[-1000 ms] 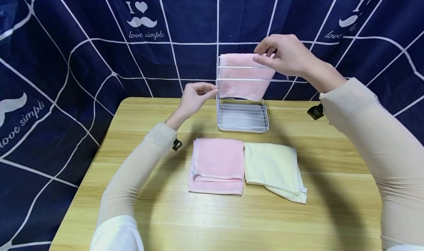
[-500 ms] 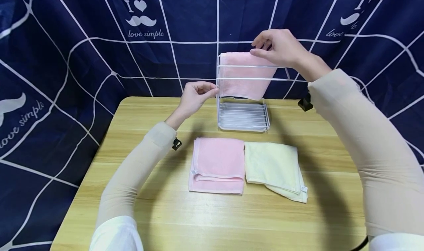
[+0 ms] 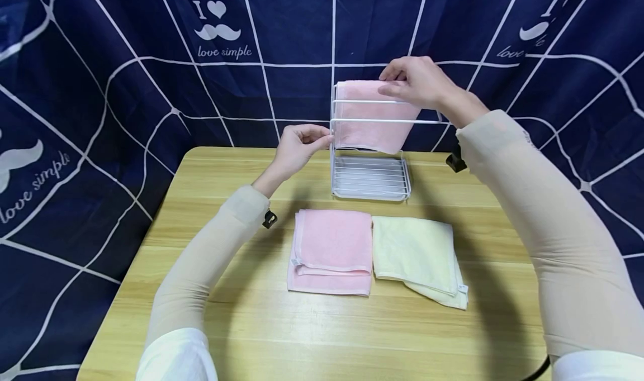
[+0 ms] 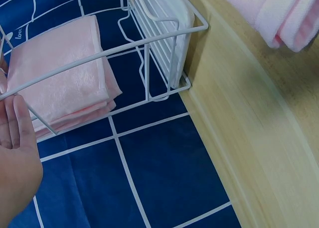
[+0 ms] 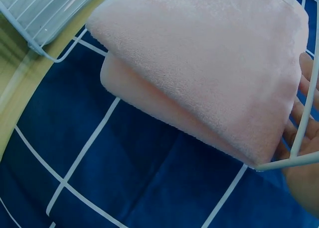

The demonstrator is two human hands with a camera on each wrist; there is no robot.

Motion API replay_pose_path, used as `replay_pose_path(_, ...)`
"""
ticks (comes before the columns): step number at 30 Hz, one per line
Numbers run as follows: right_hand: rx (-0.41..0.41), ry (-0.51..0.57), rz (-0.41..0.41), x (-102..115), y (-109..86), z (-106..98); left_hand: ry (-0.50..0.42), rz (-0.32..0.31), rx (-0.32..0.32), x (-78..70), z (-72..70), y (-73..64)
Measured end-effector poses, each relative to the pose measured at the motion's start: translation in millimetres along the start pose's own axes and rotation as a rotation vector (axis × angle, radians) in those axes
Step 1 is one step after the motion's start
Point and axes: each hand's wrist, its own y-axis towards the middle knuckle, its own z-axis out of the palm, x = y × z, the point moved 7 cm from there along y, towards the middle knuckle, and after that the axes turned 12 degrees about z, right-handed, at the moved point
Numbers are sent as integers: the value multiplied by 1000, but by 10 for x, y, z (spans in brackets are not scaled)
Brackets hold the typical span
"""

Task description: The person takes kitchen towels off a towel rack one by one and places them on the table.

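Observation:
A folded pink towel (image 3: 369,132) hangs over the upper bars of a small white wire rack (image 3: 332,168). My left hand (image 3: 299,149) pinches the rack's left upright between thumb and fingers; the left wrist view shows this hand (image 4: 20,160) beside the wire. At the hanging towel's upper right, my right hand (image 3: 420,82) has its thumb in front of the top edge and its fingers at the edge. In the right wrist view that hand (image 5: 304,178) is behind the wire, its fingertips partly covered by the towel (image 5: 199,63).
Below the bars, the rack holds a white tray (image 3: 372,177). Nearer on the wooden table (image 3: 241,325) lie another folded pink towel (image 3: 332,238) and a folded pale yellow towel (image 3: 412,252), side by side. A dark blue curtain (image 3: 287,34) surrounds the table's back and sides.
The right hand has shifted slightly left along the towel's top, rising and then coming down. The left hand stays on the upright; the two towels on the table have not moved.

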Motion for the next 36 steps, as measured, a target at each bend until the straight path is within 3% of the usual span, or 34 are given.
replay_pose_path(12, 10, -44, 41, -39, 51, 57, -10, -4, -3, 10, 5, -3)
replay_pose_path(25, 8, 39, 111, -139, 68, 82, -10, -8, -11, 12, 13, -3)
replay_pose_path(36, -34, 72, 82, -134, 59, 82, -9, -13, -9, 11, 7, -3)
